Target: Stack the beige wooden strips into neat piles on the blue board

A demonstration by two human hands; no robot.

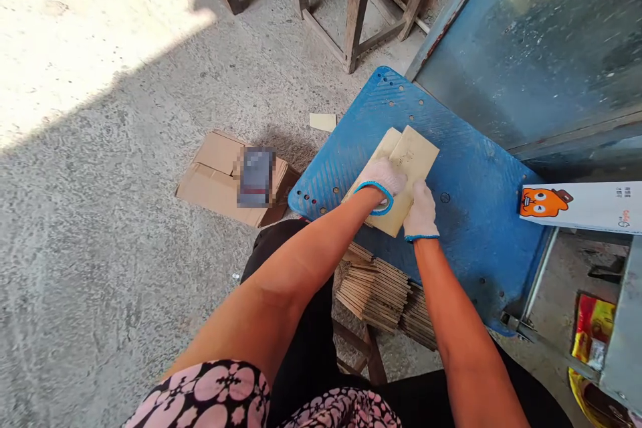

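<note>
A flat stack of tan cardboard pieces point(414, 157) lies on a blue perforated metal table point(466, 214). My left hand point(385, 179), in a white glove with a blue cuff, presses on the stack's left part with fingers curled over it. My right hand point(421, 210), gloved the same way, grips the stack's near edge. Both hands touch the cardboard and sit close together.
A pile of stacked cardboard sheets point(376, 291) sits below the table's near edge by my lap. A flattened cardboard box point(221, 174) and a small scrap point(322, 122) lie on the concrete floor. Wooden stool legs point(356, 7) stand beyond. A white box with an orange cartoon point(576, 206) is at right.
</note>
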